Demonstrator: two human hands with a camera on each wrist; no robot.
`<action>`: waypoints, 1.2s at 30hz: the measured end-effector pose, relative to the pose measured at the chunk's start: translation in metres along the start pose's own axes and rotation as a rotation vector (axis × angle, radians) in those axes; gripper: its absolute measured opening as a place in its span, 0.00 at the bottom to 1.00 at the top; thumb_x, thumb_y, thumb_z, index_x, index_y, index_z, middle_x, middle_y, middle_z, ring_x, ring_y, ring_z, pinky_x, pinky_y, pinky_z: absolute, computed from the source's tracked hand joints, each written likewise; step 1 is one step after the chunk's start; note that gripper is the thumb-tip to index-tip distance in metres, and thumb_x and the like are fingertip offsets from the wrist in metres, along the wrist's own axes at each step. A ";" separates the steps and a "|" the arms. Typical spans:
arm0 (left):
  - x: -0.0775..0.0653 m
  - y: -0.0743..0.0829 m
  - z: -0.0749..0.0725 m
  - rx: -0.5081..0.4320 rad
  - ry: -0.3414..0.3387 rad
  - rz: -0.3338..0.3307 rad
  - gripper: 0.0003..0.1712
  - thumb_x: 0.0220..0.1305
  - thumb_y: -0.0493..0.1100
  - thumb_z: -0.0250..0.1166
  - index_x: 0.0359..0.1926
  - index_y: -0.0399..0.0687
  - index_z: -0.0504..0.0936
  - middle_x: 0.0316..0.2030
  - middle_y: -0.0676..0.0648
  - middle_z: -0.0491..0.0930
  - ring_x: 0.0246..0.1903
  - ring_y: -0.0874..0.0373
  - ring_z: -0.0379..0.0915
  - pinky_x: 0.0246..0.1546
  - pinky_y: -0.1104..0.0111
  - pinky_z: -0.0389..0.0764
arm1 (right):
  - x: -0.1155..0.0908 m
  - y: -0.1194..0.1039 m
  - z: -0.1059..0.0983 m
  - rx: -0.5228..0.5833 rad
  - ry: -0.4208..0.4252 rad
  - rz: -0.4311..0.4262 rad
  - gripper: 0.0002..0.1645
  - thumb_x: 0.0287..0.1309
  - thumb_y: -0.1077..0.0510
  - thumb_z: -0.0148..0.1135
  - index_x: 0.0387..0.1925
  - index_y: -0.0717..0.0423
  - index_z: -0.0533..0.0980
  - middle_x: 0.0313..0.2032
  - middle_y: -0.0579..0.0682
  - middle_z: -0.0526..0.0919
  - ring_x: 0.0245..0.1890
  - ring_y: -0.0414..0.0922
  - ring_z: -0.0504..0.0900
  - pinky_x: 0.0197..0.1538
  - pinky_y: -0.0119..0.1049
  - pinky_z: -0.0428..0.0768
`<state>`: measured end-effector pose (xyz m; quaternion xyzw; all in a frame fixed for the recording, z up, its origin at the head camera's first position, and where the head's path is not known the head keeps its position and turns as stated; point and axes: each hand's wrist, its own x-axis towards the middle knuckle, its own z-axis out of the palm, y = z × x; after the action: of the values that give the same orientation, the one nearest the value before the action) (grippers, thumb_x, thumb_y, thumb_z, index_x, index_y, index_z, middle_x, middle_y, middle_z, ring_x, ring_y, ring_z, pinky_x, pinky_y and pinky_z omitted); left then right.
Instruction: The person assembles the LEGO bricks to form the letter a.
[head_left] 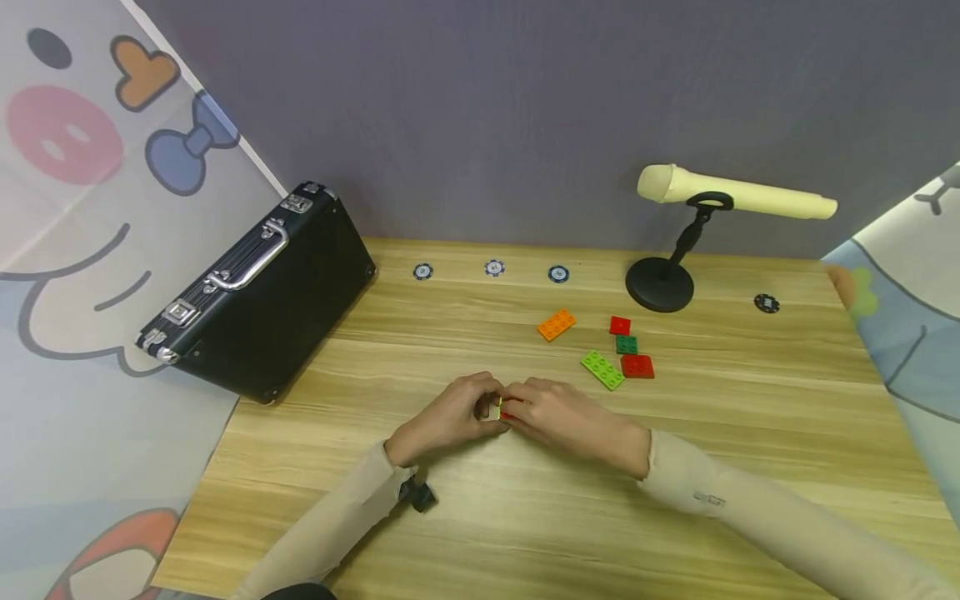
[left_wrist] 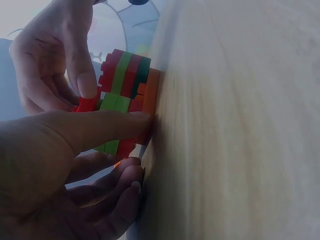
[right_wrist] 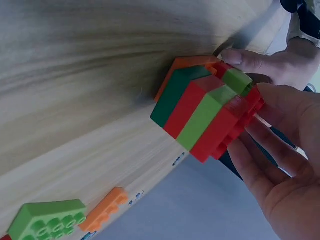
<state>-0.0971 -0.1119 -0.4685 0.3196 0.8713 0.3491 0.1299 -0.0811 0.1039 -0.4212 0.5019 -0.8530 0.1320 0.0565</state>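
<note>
Both hands meet over a brick stack near the middle of the table. The stack has an orange base brick (right_wrist: 182,62), one taller column of dark green, red, lime green and red bricks (right_wrist: 192,122), and a lower column beside it. My left hand (head_left: 450,417) grips the lower column, its thumb (left_wrist: 112,125) lying across the lime green brick (left_wrist: 114,101) and its other fingers on the opposite side. From above, my right hand (head_left: 562,417) pinches a red brick (left_wrist: 87,104) at the top of this lower column. Fingers hide much of the stack in the head view.
Loose orange (head_left: 557,325), lime green (head_left: 602,370), dark green (head_left: 626,344) and two red bricks (head_left: 637,366) lie beyond my right hand. A black case (head_left: 262,308) stands left. A microphone (head_left: 750,196) on a stand (head_left: 660,285) and several poker chips (head_left: 494,267) are farther back.
</note>
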 end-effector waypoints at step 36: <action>0.003 0.000 0.000 0.003 -0.003 -0.009 0.16 0.54 0.47 0.76 0.42 0.53 0.81 0.31 0.51 0.77 0.29 0.64 0.70 0.29 0.76 0.72 | -0.003 0.003 0.008 0.014 0.007 -0.013 0.15 0.61 0.62 0.64 0.50 0.55 0.82 0.51 0.48 0.82 0.43 0.41 0.80 0.46 0.31 0.83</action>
<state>-0.0997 -0.1103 -0.4687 0.3164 0.8731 0.3464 0.1325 -0.0822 0.1057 -0.4297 0.5071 -0.8487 0.1392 0.0570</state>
